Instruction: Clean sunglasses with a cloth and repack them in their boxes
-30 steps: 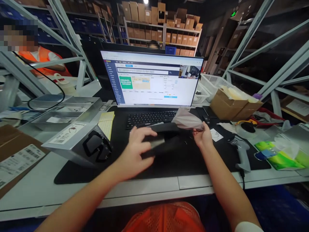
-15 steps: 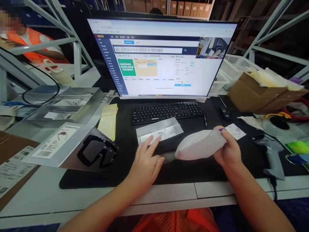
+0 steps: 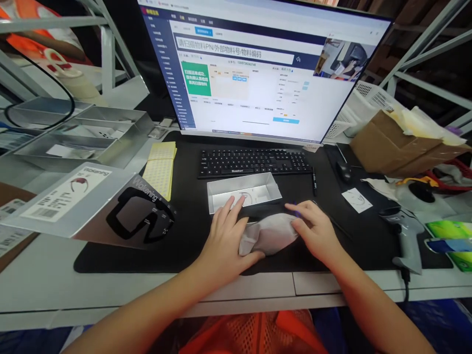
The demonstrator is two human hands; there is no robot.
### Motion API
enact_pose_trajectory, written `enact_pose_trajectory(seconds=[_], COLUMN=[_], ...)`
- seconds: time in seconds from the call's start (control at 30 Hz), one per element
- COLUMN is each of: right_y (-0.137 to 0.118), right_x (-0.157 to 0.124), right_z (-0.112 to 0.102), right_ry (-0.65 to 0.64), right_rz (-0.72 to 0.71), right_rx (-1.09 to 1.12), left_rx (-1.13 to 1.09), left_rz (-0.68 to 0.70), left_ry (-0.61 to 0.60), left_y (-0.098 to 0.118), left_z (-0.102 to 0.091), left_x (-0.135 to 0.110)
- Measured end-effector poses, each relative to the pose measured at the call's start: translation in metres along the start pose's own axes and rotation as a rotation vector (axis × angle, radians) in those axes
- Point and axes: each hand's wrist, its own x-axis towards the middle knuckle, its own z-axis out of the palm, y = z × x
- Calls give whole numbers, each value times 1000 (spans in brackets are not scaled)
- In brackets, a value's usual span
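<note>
Pouch (image 3: pixel 275 233), pale grey and soft-looking, is near the front edge of the tabletop (image 3: pixel 147 290), over the black mat (image 3: pixel 143 258); from my feed I cannot tell whether it rests on the mat or hangs slightly above it. My left hand (image 3: pixel 226 246) straddles its left end with thumb and forefinger, the other fingers stretched toward the open tray (image 3: pixel 236 184); how hard they squeeze, if at all, I cannot tell; my right hand (image 3: pixel 319 228) has its fingers grasping the right end. Being so close to the front edge worries me most; if the right fingers loosen while the left ones merely rest there, the slack material could slide free and drop past that edge. My left fingertips overlap the tray's near rim in my view, so a careless sweep could tip it or shove it into the keyboard (image 3: pixel 254 162) behind; the scanner (image 3: pixel 407 236) near the mat's right front corner bothers me too, since its cable (image 3: pixel 406 285) runs over the front edge close to my right forearm, and a snag there could drag it down.
</note>
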Motion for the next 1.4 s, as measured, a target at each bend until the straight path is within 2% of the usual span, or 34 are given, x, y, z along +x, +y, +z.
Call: enact_pose_trajectory(seconds=[0.07, 0.17, 0.33, 0.43, 0.5, 0.57, 0.63, 0.67, 0.73, 0.83, 0.93, 1.03, 1.13, 1.23, 1.33, 1.4], right_y=[-3, -5, -4, -4, -5, -6, -5, -2, 6, 26, 44, 53, 54, 48, 37, 29], right_x=[2, 3, 4, 4, 4, 3, 3, 3, 4, 7, 10, 15, 18, 15, 4, -6], right_z=[-10, -16, 1, 1, -8, -20, -30, -33, -33, -22, -12, -16, -37, -54, -48, -30], right_ry=[-1, -128, -332, -386, -335, -175, -18, -5, -124, -336, -318, -286, -176, -88, -2, 41], right_rz=[-81, -127, -106, -103, -104, -123, -184, -219, -254, -194, -125, -117, -191, -124, -49, -151], right_rx=[-108, -179, -474, -519, -441, -339, -275, -268, -282, -312, -402, -526, -460, -301, -224, -240], left_rx=[-2, 3, 11, -2, -17, -40, -63, -67, -49, 3, 44, 64, 74, 51, -14, -51], left_rz=[-1, 13, 45, 92, 121, 156, 228, 278, 351, 359, 326, 341, 393, 434, 461, 456], left_ry=[7, 35, 82, 148, 249, 321, 281, 225, 89, -82, -203, -239, -218, -129, 13, 86], left_y=[-1, -3, -2, -3, -4, -5, -5, -3, 0, 7, 10, 9, 4, 0, 2, 6], left_z=[0, 2, 3, 1, -3, -9, -15, -18, -23, -26, -26, -26, -24, -17, -10, -7], left_x=[1, 1, 2, 5, 6, 6, 5, 3, 0, -4, -5, -2, 2, 5, 4, 1])
